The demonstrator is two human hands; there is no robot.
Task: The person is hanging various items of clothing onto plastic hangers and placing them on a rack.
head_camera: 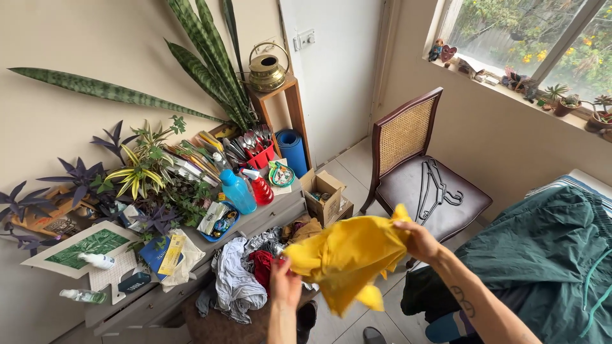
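A bright yellow cloth point(347, 258) hangs bunched in the air between both my hands. My left hand point(285, 281) grips its lower left part, and my right hand point(421, 241) grips its upper right corner. Just behind the cloth, a pile of grey, white and red clothes point(245, 274) spills out of an open drawer of the grey cabinet point(159, 299). To my right lies a dark green garment point(548, 242) on a bed.
A wooden cane-backed chair point(408, 143) holds black hangers point(440, 188). The cabinet top carries potted plants point(137, 169), a blue bottle point(237, 191), a red spray bottle point(260, 188) and a cutlery basket point(258, 150). A cardboard box point(324, 197) sits on the floor.
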